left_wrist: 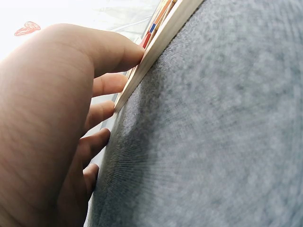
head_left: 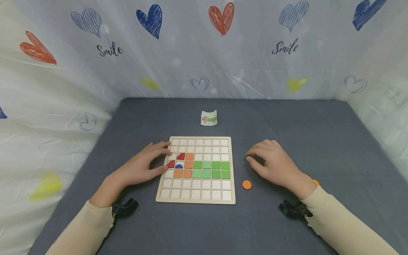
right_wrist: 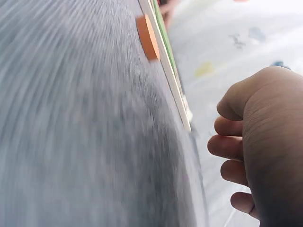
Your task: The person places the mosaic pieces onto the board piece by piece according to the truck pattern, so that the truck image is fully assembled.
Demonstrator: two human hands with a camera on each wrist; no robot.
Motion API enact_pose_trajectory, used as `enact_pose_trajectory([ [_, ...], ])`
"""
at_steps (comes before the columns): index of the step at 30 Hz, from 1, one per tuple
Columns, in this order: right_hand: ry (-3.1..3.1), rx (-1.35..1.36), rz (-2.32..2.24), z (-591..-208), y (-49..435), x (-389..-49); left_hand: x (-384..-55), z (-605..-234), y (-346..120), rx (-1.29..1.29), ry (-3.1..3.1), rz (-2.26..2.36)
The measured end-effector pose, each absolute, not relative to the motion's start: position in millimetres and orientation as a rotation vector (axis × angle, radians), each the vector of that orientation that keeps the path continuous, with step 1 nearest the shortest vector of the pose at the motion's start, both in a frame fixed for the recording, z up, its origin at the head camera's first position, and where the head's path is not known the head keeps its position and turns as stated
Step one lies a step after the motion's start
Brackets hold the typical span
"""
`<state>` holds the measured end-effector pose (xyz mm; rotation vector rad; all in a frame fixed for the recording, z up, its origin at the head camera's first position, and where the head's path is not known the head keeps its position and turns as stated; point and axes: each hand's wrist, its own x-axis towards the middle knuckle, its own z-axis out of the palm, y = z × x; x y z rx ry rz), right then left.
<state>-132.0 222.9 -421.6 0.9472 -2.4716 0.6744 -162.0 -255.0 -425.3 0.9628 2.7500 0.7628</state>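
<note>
A pale wooden grid board (head_left: pixel 195 202) lies on the table, with colored tiles in some of its cells. Along the board's left edge rests my left hand (head_left: pixel 143 166); the thumb touches the rim near a red quarter-round tile (head_left: pixel 171 164), and the fingers are spread and relaxed. Another red tile (head_left: pixel 181 156), a blue half-round tile (head_left: pixel 179 166), several orange square tiles (head_left: pixel 189 156) and several green square tiles (head_left: pixel 225 165) sit in the grid. Right of the board, my right hand (head_left: pixel 274 163) hovers with loosely curled fingers, nothing visible in it. Nearest to it is an orange disc (head_left: pixel 247 185).
Behind the board stands a small curled picture card (head_left: pixel 209 119) with a grid drawing. A second orange disc (head_left: pixel 315 182) is partly hidden by the right wrist. A dark grey cloth (head_left: pixel 143 117) covers the table, with a heart-printed curtain (head_left: pixel 178 60) around it.
</note>
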Motion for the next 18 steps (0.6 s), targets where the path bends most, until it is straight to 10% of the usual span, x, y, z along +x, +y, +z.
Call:
enact_pose_trajectory([
  [18,-2.585,0.941,0.568,-424.8,291.1,-118.6,-162.5,-425.6,-254.8,0.953,2.75,0.741],
])
